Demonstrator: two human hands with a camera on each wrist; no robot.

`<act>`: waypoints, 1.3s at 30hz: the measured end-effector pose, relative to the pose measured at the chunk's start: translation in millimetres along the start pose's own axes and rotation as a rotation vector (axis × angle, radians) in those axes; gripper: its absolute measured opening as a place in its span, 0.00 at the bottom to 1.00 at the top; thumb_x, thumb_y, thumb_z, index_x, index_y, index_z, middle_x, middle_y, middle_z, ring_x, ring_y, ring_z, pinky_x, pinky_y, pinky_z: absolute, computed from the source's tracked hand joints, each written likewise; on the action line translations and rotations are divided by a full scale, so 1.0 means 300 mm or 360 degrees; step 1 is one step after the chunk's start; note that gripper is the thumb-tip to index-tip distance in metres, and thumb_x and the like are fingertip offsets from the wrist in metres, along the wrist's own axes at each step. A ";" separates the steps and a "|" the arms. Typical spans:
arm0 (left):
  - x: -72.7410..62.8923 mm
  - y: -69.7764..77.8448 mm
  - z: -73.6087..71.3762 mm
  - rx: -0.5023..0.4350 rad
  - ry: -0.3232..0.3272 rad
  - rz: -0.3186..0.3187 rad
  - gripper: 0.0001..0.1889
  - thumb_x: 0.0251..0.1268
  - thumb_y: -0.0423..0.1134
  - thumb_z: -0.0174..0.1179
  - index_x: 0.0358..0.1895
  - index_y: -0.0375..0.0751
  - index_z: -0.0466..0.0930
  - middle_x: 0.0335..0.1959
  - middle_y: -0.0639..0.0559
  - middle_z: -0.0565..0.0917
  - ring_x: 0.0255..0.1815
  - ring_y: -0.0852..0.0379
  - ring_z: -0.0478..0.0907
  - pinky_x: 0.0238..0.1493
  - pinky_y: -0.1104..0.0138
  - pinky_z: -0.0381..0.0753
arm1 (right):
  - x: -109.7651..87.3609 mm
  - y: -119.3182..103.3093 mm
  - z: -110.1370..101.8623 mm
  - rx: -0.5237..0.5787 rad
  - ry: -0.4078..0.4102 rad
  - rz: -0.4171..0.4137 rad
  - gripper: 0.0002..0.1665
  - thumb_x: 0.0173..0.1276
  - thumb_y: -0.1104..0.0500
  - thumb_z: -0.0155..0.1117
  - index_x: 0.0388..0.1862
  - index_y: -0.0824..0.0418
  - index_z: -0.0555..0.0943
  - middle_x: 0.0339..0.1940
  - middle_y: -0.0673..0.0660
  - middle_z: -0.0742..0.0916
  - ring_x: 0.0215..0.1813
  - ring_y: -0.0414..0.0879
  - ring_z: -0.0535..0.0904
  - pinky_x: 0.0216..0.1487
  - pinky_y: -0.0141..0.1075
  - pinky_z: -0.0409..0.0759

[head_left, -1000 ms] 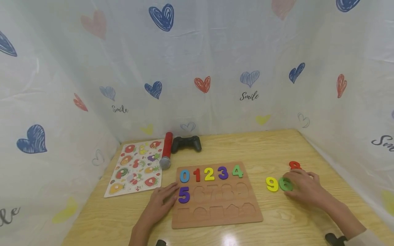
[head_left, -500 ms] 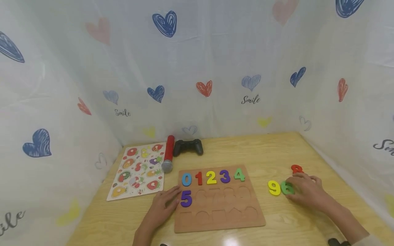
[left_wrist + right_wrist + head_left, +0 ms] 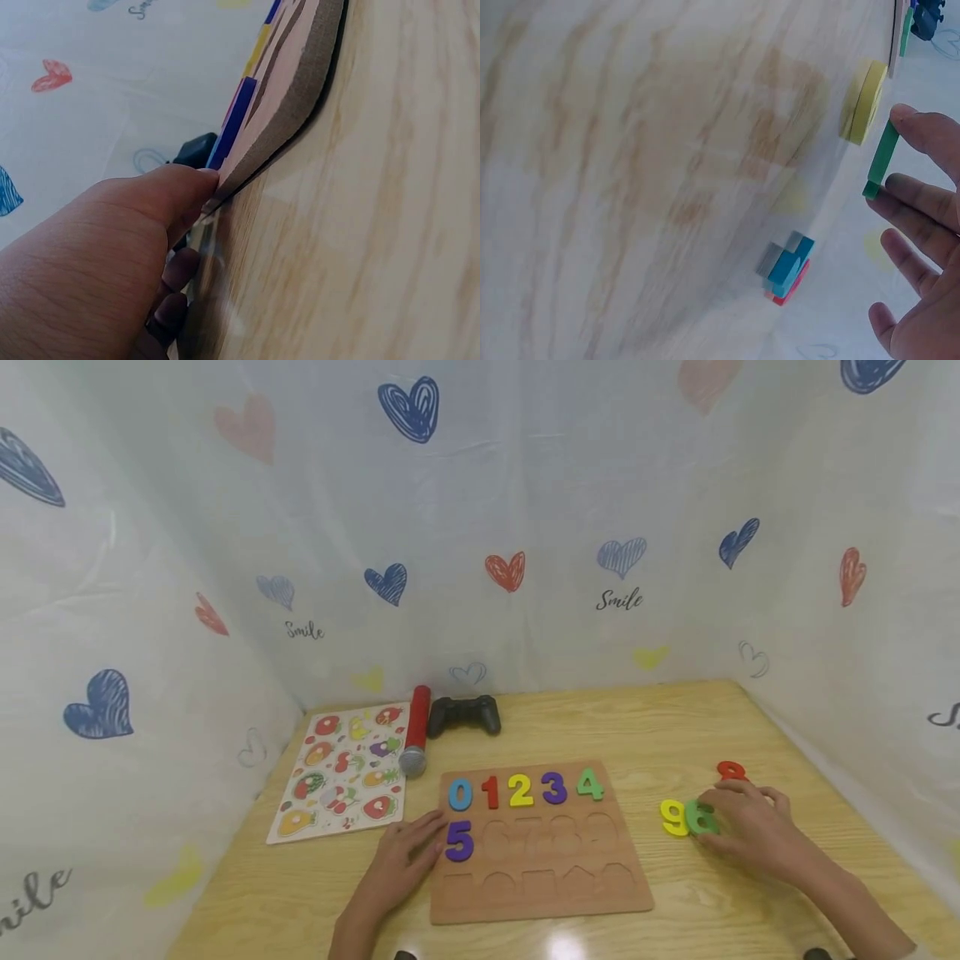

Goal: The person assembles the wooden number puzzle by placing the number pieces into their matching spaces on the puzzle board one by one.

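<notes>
Board point(image 3: 543, 899) count first: you've got six digits seated in it, blue 0 point(image 3: 453, 795), red 1 point(image 3: 491, 793), yellow 2 point(image 3: 521, 791), purple 3 point(image 3: 557, 787) and green 4 point(image 3: 596, 786) across the top, then purple 5 point(image 3: 461, 841) at the left of the middle row, with four carved outlines point(image 3: 495, 837) beside it and five more along the bottom. Loose on the desk point(image 3: 615, 727), there's one yellow 9 point(image 3: 866, 103), one red piece point(image 3: 723, 769) half hidden by your right hand point(image 3: 753, 827), and one teal piece point(image 3: 786, 271) right by the red one. The green 6 point(image 3: 883, 159) is what you're pinching between thumb and fingers, just beside the 9; can't tell if it's off the desk. It's a plain green slab with a squared-off edge. Your left hand point(image 3: 401, 862) rests at the board's left edge, fingers relaxed and fairly straight, thumb touching near the 5. Further back: one fruit board point(image 3: 328, 827), one red microphone point(image 3: 417, 718), one black controller point(image 3: 464, 715). Writing-wise, the heart-print cloth point(image 3: 555, 493) says "Smile" twice in full, plus cut-off script at both sides.
</notes>
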State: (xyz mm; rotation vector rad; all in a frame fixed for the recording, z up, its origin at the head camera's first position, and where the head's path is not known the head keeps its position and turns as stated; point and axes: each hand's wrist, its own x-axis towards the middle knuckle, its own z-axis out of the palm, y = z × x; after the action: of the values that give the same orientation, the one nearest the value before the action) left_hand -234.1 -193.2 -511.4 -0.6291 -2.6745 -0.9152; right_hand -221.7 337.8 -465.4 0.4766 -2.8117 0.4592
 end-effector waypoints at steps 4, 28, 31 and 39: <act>-0.006 -0.002 0.007 0.0009 0.0035 0.0043 0.20 0.69 0.41 0.64 0.63 0.44 0.81 0.66 0.52 0.78 0.51 0.57 0.70 0.51 0.57 0.72 | -0.002 -0.020 0.000 0.0005 0.0044 -0.0039 0.28 0.48 0.52 0.84 0.47 0.57 0.85 0.49 0.60 0.86 0.61 0.63 0.69 0.52 0.67 0.54; -0.013 -0.008 0.009 -0.0021 0.0016 0.0028 0.21 0.69 0.41 0.64 0.63 0.46 0.81 0.68 0.56 0.76 0.51 0.59 0.69 0.51 0.58 0.72 | 0.030 -0.139 0.017 0.0022 0.0128 -0.0273 0.28 0.47 0.54 0.84 0.48 0.53 0.84 0.46 0.51 0.87 0.59 0.60 0.71 0.54 0.66 0.55; -0.001 -0.005 0.000 -0.0020 0.0021 0.0046 0.20 0.69 0.40 0.64 0.63 0.45 0.81 0.68 0.55 0.77 0.51 0.58 0.70 0.51 0.57 0.72 | 0.044 -0.150 0.015 0.0029 0.0113 -0.0291 0.27 0.48 0.54 0.84 0.49 0.54 0.84 0.47 0.51 0.87 0.59 0.61 0.71 0.55 0.66 0.54; 0.013 0.001 -0.006 0.0005 -0.0005 0.0062 0.20 0.70 0.39 0.63 0.63 0.42 0.81 0.67 0.51 0.77 0.52 0.54 0.71 0.53 0.55 0.70 | 0.073 -0.188 0.017 0.0033 0.0021 -0.0250 0.27 0.50 0.50 0.83 0.49 0.52 0.85 0.46 0.49 0.87 0.61 0.60 0.71 0.57 0.66 0.55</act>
State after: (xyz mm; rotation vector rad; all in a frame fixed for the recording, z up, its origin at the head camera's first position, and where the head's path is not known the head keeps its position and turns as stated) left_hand -237.4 -192.9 -508.4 -0.6796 -2.6562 -0.9004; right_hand -222.6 279.4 -448.8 0.6900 -2.7321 0.4573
